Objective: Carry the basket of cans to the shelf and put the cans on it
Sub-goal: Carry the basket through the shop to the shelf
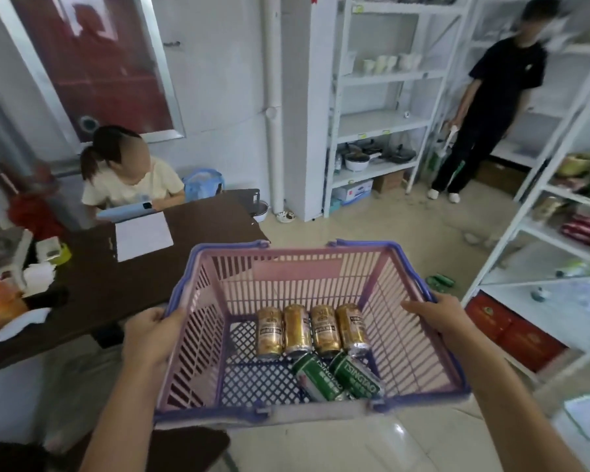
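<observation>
I hold a pink plastic basket (297, 267) with a purple rim in front of me, off the floor. My left hand (150, 335) grips its left rim and my right hand (433, 315) grips its right rim. Inside lie several gold cans (297, 330) side by side, with two green cans (338, 374) on their sides in front of them. A white shelf unit (539, 229) stands close on the right, with bottles, packets and red boxes on it.
A dark desk (198, 233) with papers stands at the left, and a person in a pale shirt (130, 182) sits behind it. Another person in black (484, 107) stands by white shelves (382, 124) at the back. A green bottle (440, 280) lies on the tiled floor.
</observation>
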